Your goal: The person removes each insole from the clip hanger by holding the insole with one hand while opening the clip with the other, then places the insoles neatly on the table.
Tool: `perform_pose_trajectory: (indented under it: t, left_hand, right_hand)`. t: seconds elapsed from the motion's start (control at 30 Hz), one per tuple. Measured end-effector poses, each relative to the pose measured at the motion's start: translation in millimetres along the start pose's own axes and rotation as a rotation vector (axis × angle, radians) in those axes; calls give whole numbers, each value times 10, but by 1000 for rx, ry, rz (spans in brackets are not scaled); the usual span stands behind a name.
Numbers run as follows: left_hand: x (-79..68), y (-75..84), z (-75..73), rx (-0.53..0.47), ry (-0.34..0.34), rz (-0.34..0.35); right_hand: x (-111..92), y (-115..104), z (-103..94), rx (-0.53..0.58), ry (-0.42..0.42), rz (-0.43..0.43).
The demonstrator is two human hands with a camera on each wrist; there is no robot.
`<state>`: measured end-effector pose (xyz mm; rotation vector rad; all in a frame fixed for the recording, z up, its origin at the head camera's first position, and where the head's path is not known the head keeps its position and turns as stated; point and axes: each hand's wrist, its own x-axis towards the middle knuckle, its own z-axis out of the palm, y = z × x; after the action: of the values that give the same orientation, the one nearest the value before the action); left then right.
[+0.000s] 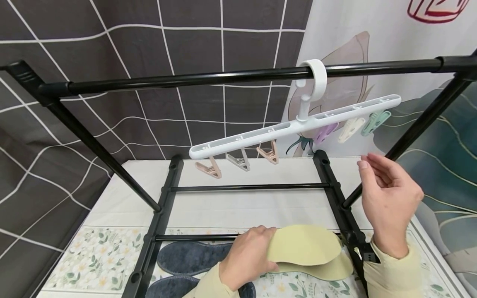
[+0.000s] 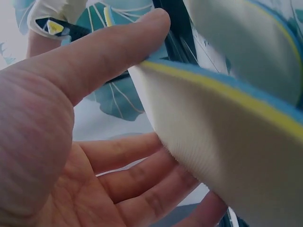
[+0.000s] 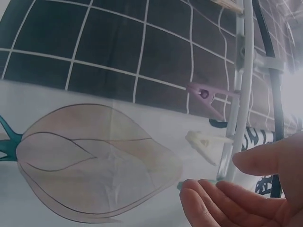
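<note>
A pale yellow insole (image 1: 303, 245) is pinched in my left hand (image 1: 250, 255), between thumb and fingers in the left wrist view, where its blue-and-yellow edge (image 2: 222, 85) shows. A second yellow insole (image 1: 329, 269) lies partly beneath it; whether the hand also touches that one I cannot tell. My right hand (image 1: 391, 198) is raised with its fingers loosely bent, holding nothing. Above and left of it, a green clip (image 1: 375, 123) hangs from the right end of a white clip hanger (image 1: 294, 126). Beside that clip are a cream clip (image 3: 207, 146) and a purple clip (image 3: 206, 97).
The hanger hooks over the black top bar (image 1: 193, 79) of a rack. Two pinkish clips and a grey clip (image 1: 239, 160) hang from its left half. Dark blue insoles (image 1: 191, 256) lie on the floral cloth (image 1: 100, 256) at lower left. Gridded dark fabric (image 1: 186, 54) covers the back.
</note>
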<state>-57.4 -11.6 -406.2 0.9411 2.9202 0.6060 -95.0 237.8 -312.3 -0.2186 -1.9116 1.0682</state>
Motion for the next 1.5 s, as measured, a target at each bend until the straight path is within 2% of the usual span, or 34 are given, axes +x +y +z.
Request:
perform_pose_trajectory:
  t: [0.17, 0.4, 0.53, 0.73, 1.0, 1.13, 1.23, 1.5]
  left_hand:
    - [-41, 77, 16, 40, -12, 22]
    - [-70, 185, 101, -29, -145, 37]
    - [-91, 237, 148, 36, -162, 43]
    - [-105, 276, 183, 114, -249, 77]
    - [-157, 291, 246, 169, -269, 146]
    - [-185, 317, 300, 193, -249, 166]
    - [-191, 341, 348, 192, -224, 169]
    - [-180, 413, 445, 210, -230, 154]
  right_hand:
    - [-27, 30, -45, -42, -13, -16]
    - [-63, 25, -78, -80, -53, -47]
    - [-77, 12, -67, -88, -81, -63]
    - [-78, 9, -47, -60, -93, -90]
    - [-106, -28, -5, -40, -124, -121]
    - [-120, -37, 15, -34, -141, -141]
    - [-127, -41, 30, -28, -152, -148]
    - [-145, -21, 59, -35, -179, -154]
